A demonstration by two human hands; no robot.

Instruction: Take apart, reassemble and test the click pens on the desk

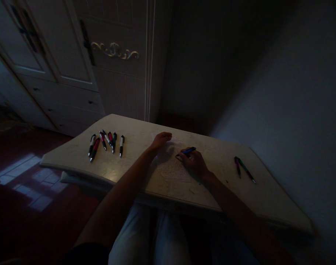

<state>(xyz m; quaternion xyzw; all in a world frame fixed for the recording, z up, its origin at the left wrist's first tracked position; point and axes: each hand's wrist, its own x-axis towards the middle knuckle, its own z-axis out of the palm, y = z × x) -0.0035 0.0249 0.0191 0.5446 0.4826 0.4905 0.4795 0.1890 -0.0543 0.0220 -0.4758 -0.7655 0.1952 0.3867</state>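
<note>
A sheet of paper (175, 175) with faint markings lies on the table in front of me; dim light hides what they say. My right hand (197, 163) grips a blue pen (189, 150), its tip pointing left, low over the sheet. Whether the tip touches the paper I cannot tell. My left hand (161, 141) rests on its edge near the top of the sheet, fingers stretched out and holding nothing that shows.
On the pale table (140, 129), several pens (102, 140) lie at the left, with one pen (122, 146) slightly apart. A purple pen (237, 167) and a green pen (246, 170) lie right. A cabinet (121, 84) stands behind; a wall (295, 110) borders the right side.
</note>
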